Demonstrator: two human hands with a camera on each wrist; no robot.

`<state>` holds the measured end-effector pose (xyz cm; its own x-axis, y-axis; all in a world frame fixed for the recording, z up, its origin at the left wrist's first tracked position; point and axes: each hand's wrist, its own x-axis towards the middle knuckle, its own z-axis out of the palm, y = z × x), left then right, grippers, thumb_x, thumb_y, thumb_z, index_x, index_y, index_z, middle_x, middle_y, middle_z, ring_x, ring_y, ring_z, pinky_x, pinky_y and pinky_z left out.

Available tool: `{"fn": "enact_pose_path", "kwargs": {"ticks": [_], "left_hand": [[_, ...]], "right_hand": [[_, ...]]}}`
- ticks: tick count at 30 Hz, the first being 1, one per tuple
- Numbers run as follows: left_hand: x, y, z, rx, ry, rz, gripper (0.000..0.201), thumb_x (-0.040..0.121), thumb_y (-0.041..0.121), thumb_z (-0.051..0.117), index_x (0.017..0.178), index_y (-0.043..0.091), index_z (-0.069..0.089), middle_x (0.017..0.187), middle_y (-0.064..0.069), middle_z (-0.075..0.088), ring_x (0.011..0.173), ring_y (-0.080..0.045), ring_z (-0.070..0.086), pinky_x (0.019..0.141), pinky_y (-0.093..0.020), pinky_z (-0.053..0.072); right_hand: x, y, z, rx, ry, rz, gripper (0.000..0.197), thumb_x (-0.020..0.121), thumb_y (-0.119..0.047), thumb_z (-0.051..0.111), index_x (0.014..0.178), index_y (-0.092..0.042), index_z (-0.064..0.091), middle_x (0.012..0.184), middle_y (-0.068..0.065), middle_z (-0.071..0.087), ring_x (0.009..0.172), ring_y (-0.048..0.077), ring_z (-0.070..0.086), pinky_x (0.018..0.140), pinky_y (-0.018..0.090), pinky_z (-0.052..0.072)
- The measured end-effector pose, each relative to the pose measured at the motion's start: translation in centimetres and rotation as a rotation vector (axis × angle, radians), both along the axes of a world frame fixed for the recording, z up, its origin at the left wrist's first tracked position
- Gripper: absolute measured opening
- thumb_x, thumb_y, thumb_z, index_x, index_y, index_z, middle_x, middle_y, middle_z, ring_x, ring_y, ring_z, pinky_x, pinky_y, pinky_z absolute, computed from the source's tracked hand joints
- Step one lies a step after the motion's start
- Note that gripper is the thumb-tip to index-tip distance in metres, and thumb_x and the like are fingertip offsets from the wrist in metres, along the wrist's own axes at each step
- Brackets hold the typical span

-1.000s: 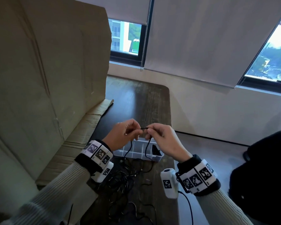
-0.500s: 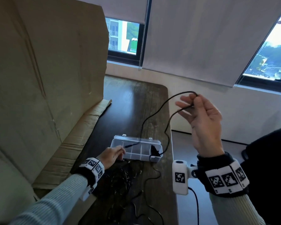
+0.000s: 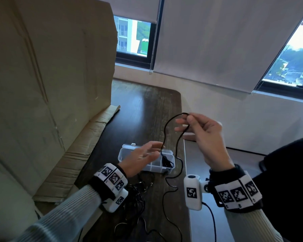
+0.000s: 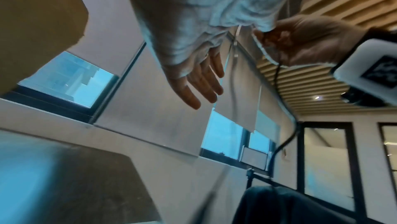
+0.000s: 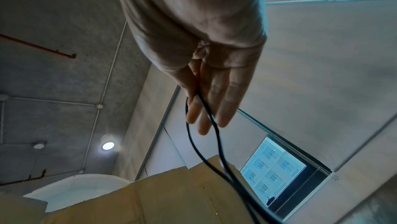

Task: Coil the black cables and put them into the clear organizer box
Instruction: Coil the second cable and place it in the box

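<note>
My right hand [image 3: 187, 119] is raised over the table's right edge and pinches a black cable [image 3: 166, 130] between thumb and forefinger. The cable hangs in a long loop: one strand drops into the clear organizer box [image 3: 123, 153], the other trails onto the table. A small black bundle [image 3: 166, 162] lies in the box's right compartment. My left hand [image 3: 147, 152] hovers over the box with straight, spread fingers and holds nothing; its fingertips are close to the hanging strand. The right wrist view shows the cable [image 5: 217, 139] running down from my fingers [image 5: 193, 110].
A tangle of loose black cables [image 3: 136, 194] lies on the dark wooden table [image 3: 143, 109] in front of the box. A tall cardboard sheet [image 3: 51, 75] stands along the left, its flap [image 3: 87, 145] on the table. A dark shape [image 3: 287, 172] is at the right.
Both hands pinched the cable together above the box a second ago. My right hand then lifted the cable up and right; my left hand let go, dropped to the box and now hovers open.
</note>
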<state>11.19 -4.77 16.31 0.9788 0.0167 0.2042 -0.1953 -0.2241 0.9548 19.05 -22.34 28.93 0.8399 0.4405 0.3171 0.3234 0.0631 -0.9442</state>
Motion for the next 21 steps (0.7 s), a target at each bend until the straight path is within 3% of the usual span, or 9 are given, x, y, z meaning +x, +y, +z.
{"fn": "enact_pose_path", "kwargs": {"ticks": [2, 5, 7, 11, 13, 15, 17, 18, 21], "left_hand": [[0.2, -1.2, 0.2, -0.098, 0.01, -0.073, 0.052, 0.084, 0.041, 0.058, 0.128, 0.018, 0.047, 0.117, 0.006, 0.062, 0.112, -0.008, 0.059, 0.097, -0.023, 0.046], [0.5, -1.4, -0.2, 0.028, -0.031, 0.02, 0.019, 0.092, 0.024, 0.059, 0.109, 0.016, 0.059, 0.084, 0.011, 0.064, 0.087, -0.01, 0.064, 0.088, -0.032, 0.053], [0.5, -0.4, -0.7, 0.054, -0.027, 0.06, 0.012, 0.095, 0.022, 0.053, 0.097, 0.015, 0.063, 0.073, 0.009, 0.062, 0.074, -0.013, 0.061, 0.082, -0.04, 0.054], [-0.3, 2.2, -1.7, 0.193, 0.025, 0.099, 0.024, 0.098, 0.016, 0.046, 0.079, 0.019, 0.061, 0.062, 0.014, 0.061, 0.062, -0.006, 0.059, 0.07, -0.031, 0.053], [-0.6, 3.3, -1.4, 0.151, 0.05, 0.12, 0.028, 0.099, 0.013, 0.043, 0.076, 0.015, 0.059, 0.058, 0.009, 0.059, 0.061, -0.012, 0.062, 0.067, -0.025, 0.052], [-0.7, 4.4, -0.6, 0.044, 0.063, 0.15, 0.028, 0.099, 0.015, 0.041, 0.077, 0.009, 0.057, 0.056, 0.004, 0.058, 0.063, -0.018, 0.066, 0.063, -0.028, 0.051], [-0.6, 5.0, 0.5, -0.223, 0.055, 0.219, 0.026, 0.095, 0.02, 0.042, 0.08, 0.005, 0.056, 0.064, 0.001, 0.063, 0.068, -0.02, 0.069, 0.071, -0.038, 0.056], [-0.6, 5.1, 1.1, -0.418, 0.027, 0.246, 0.025, 0.093, 0.023, 0.043, 0.081, 0.005, 0.054, 0.073, -0.001, 0.067, 0.072, -0.021, 0.071, 0.075, -0.04, 0.058], [-0.2, 5.2, 3.5, -0.852, -0.122, 0.279, 0.029, 0.097, 0.029, 0.035, 0.088, 0.008, 0.052, 0.105, -0.007, 0.072, 0.093, -0.026, 0.071, 0.068, -0.036, 0.06]], "right_hand": [[0.2, 0.1, 0.0, 0.011, -0.001, -0.005, 0.018, 0.098, -0.013, 0.051, 0.098, -0.015, 0.069, 0.088, 0.004, 0.077, 0.073, 0.021, 0.073, 0.058, 0.026, 0.056], [0.8, -0.5, 0.2, 0.013, -0.032, -0.036, 0.019, 0.098, -0.013, 0.051, 0.096, -0.017, 0.069, 0.085, 0.001, 0.077, 0.067, 0.018, 0.071, 0.056, 0.026, 0.055], [1.4, -1.2, 0.4, 0.048, -0.053, -0.097, 0.02, 0.099, -0.012, 0.05, 0.096, -0.017, 0.069, 0.082, -0.001, 0.076, 0.061, 0.015, 0.067, 0.054, 0.023, 0.052], [3.2, -3.0, 0.6, 0.111, -0.076, -0.226, 0.021, 0.098, -0.014, 0.051, 0.091, -0.02, 0.07, 0.077, -0.005, 0.075, 0.058, 0.012, 0.063, 0.054, 0.018, 0.046], [3.8, -3.6, 0.0, 0.09, -0.08, -0.265, 0.021, 0.098, -0.015, 0.052, 0.089, -0.023, 0.069, 0.077, -0.007, 0.075, 0.058, 0.011, 0.063, 0.054, 0.016, 0.046], [4.3, -4.2, -1.0, 0.084, -0.059, -0.309, 0.02, 0.098, -0.014, 0.052, 0.089, -0.021, 0.069, 0.075, -0.007, 0.074, 0.056, 0.008, 0.062, 0.053, 0.014, 0.045], [4.8, -4.7, -2.2, 0.086, -0.018, -0.329, 0.02, 0.098, -0.011, 0.052, 0.089, -0.018, 0.069, 0.071, -0.005, 0.072, 0.052, 0.006, 0.056, 0.051, 0.013, 0.044], [5.0, -4.8, -2.9, 0.071, 0.007, -0.323, 0.021, 0.098, -0.011, 0.052, 0.088, -0.017, 0.069, 0.069, -0.004, 0.07, 0.051, 0.005, 0.053, 0.051, 0.013, 0.044], [5.3, -4.5, -5.4, -0.043, 0.092, -0.294, 0.023, 0.098, -0.011, 0.052, 0.084, -0.019, 0.07, 0.068, -0.002, 0.064, 0.058, 0.008, 0.05, 0.055, 0.018, 0.042]]}}
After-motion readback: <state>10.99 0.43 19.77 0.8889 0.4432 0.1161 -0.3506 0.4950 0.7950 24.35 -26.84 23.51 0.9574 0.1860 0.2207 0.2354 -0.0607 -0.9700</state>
